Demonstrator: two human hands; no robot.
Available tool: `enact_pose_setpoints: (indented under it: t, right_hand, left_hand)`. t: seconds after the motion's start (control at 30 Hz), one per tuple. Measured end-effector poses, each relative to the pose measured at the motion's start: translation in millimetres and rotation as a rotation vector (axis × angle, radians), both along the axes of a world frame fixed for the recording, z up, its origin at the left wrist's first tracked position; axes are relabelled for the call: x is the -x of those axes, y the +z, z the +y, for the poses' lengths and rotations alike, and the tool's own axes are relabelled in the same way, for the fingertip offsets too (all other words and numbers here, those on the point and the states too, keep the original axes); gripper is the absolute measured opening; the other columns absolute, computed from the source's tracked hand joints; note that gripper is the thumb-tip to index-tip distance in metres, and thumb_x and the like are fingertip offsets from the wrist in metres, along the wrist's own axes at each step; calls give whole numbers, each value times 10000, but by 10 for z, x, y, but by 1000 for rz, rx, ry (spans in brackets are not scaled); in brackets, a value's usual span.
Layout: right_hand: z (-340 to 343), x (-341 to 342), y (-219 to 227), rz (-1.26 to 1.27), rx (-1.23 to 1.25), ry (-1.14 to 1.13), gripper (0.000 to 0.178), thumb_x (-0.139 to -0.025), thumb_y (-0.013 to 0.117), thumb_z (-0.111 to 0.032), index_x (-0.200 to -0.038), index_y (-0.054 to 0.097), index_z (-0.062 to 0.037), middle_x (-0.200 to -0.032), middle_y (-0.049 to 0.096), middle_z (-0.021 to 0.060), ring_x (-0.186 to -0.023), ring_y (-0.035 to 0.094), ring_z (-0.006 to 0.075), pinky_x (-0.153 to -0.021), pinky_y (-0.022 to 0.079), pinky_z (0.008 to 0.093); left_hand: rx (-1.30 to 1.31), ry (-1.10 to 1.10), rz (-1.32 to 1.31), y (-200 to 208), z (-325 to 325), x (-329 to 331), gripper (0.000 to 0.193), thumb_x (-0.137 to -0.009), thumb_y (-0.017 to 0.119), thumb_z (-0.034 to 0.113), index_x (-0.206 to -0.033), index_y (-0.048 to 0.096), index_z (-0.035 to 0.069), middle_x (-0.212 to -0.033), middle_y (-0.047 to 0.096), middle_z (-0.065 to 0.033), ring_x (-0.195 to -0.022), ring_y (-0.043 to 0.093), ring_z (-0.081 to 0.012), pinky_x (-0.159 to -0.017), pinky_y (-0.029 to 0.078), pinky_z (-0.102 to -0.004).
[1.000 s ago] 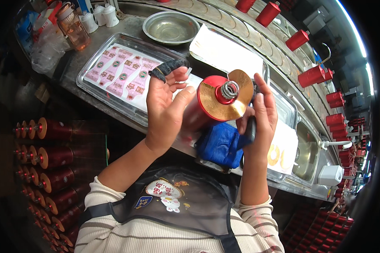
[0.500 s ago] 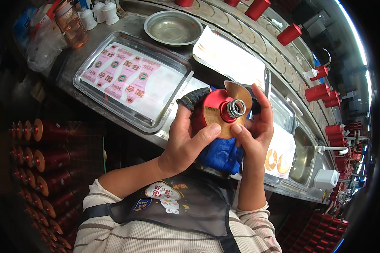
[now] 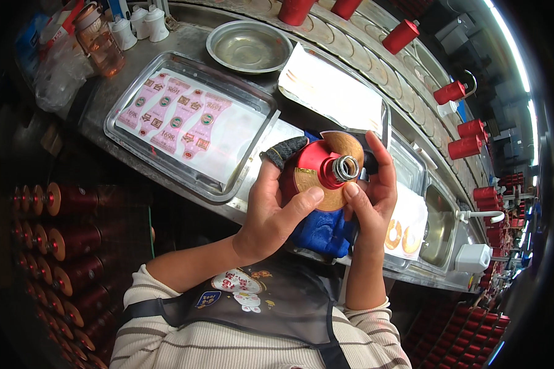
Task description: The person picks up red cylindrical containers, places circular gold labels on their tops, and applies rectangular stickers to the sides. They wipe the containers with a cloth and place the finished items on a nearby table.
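Observation:
Between my two hands a red bottle (image 3: 311,156) is held with its open, silver-threaded neck (image 3: 345,168) tilted toward me. A gold ring-shaped label (image 3: 332,198) lies around the neck on the shoulder; its far end (image 3: 343,145) stands partly raised. My left hand (image 3: 276,197) wraps the bottle's left side, thumb pressed on the label. From the right, my right hand (image 3: 375,190) grips it, its thumb on the label by the neck and its index finger stretched upward. Dark covers sit on some fingertips. Beneath the bottle is a blue cloth (image 3: 323,234).
A steel tray (image 3: 184,186) of pink-printed labels lies left, a metal basin (image 3: 249,46) behind it. White sheets (image 3: 332,89) and gold ring labels (image 3: 394,234) are right of centre. Red bottles (image 3: 401,37) stand along the conveyor (image 3: 375,61); more are stacked lower left. A sink (image 3: 440,227) is at right.
The label's raised end has come down closer to the bottle's shoulder, and both thumbs still press on it. Along the conveyor the red bottles have shifted leftward.

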State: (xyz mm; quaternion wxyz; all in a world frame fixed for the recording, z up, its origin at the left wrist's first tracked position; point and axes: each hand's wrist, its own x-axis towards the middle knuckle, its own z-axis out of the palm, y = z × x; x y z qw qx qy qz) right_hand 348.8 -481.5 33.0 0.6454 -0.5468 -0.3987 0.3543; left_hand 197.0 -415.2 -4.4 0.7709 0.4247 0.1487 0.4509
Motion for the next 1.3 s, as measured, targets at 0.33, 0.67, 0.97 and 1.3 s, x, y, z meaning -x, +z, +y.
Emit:
enact_pose_setpoints:
  t: [0.33, 0.67, 0.97, 1.3]
  right_hand:
    - [-9, 54, 14, 49, 20, -3, 711, -890, 673, 0, -1524, 352, 34, -1477, 470, 169, -1068, 672, 154, -883, 545, 254]
    - [-20, 24, -75, -4, -38, 14, 701, -907, 703, -62, -1521, 373, 4, -1472, 476, 144, -1009, 686, 137, -806, 560, 234]
    - [0, -26, -139, -44, -73, 42, 704, -909, 713, -84, -1520, 377, 10, -1442, 494, 132, -974, 683, 116, -786, 552, 216]
    - [-9, -10, -125, -90, -38, 21, 761, -859, 757, -120, -1513, 391, 13, -1445, 483, 135, -941, 682, 104, -741, 544, 201]
  left_hand:
    - [8, 12, 20, 39, 23, -18, 524, -977, 637, 112, -1422, 384, 0, -1348, 520, -114, -1238, 531, -160, -1083, 431, -335]
    - [23, -53, -20, -67, 58, 11, 587, -947, 656, 49, -1451, 359, 3, -1403, 480, -131, -1290, 510, -191, -1119, 420, -371]
    - [4, -51, -31, -49, 57, 11, 601, -949, 650, 56, -1465, 347, 1, -1410, 480, -141, -1302, 509, -199, -1126, 419, -380]
    - [-55, -59, 12, -40, 50, 0, 636, -940, 673, 55, -1461, 313, 10, -1398, 463, -138, -1300, 502, -197, -1124, 418, -377]
